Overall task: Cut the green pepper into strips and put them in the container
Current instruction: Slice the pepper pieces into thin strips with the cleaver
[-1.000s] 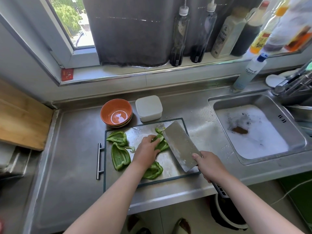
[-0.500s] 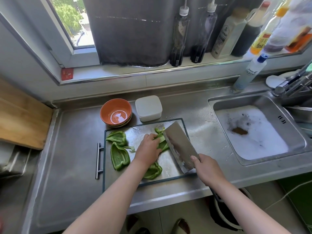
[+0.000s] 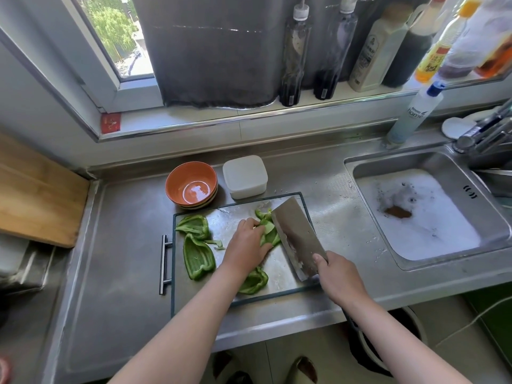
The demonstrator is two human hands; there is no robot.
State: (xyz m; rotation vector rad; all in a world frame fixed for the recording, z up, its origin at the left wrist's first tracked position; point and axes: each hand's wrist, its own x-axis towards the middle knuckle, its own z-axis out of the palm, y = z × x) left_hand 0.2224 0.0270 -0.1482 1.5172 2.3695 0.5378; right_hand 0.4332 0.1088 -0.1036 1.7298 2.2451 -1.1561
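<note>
Several green pepper pieces lie on the steel cutting board. My left hand presses one pepper piece down with curled fingers. The cleaver stands on edge right beside that piece, its blade against the pepper's right side, and my right hand grips its handle at the board's near right corner. Other pepper pieces lie at the board's left, and one more piece lies under my left forearm. The white lidded container sits just behind the board.
Stacked orange bowls stand left of the container. A sink full of foam is to the right, with a faucet and a dish soap bottle. Sauce bottles line the windowsill. A wooden board lies at far left.
The cleaver has swung from lying tilted to standing on edge and moved left against the pepper piece. My right hand moved a little left and nearer. My left hand kept holding the pepper.
</note>
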